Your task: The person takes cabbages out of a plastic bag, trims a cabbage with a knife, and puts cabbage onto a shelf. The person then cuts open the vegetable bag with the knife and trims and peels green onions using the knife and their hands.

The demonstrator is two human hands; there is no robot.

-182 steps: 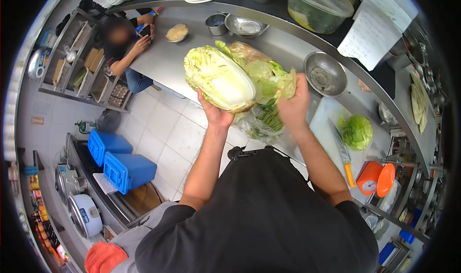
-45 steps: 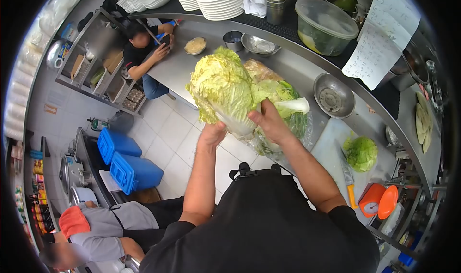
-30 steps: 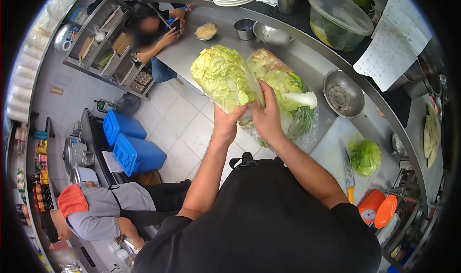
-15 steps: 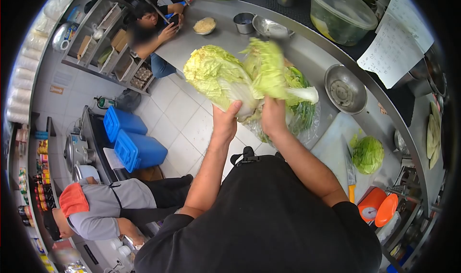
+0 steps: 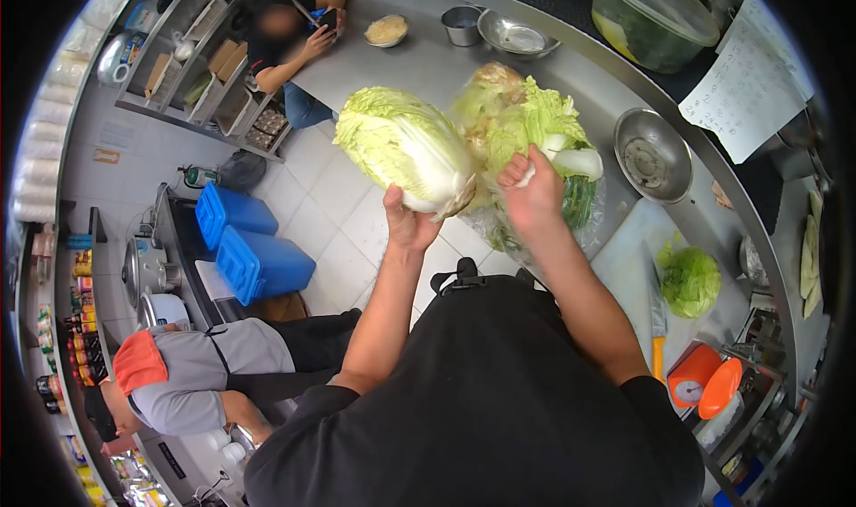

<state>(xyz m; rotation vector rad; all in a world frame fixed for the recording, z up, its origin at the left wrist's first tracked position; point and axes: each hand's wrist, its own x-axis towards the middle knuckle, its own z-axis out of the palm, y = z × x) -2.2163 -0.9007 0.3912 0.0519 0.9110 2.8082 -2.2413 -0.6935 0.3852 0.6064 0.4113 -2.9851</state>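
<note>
My left hand (image 5: pixel 413 222) is closed around the stem end of a napa cabbage (image 5: pixel 406 146) and holds it up, tilted, its leafy top toward the far left. My right hand (image 5: pixel 532 190) is curled into a fist beside it, with a small pale bit showing between thumb and fingers; what it is I cannot make out. Just beyond that fist, loose cabbage leaves (image 5: pixel 546 119) with a thick white stem lie on a clear plastic bag (image 5: pixel 588 208) of green vegetables. More wrapped, yellowish produce (image 5: pixel 490 92) sits behind them.
To the right, a white cutting board (image 5: pixel 629 248) bears a knife (image 5: pixel 658 324) and a green cabbage piece (image 5: pixel 689 281). Metal bowls (image 5: pixel 654 155), an orange scale (image 5: pixel 691 373) and a bowl of pale shreds (image 5: pixel 386 32) stand around. Two other people (image 5: pixel 205 369) are at the left.
The cabbage has turned in my left hand and now shows its white stem side. My right hand has moved right, away from the cabbage; the leaf it was pulling now lies on the bag.
</note>
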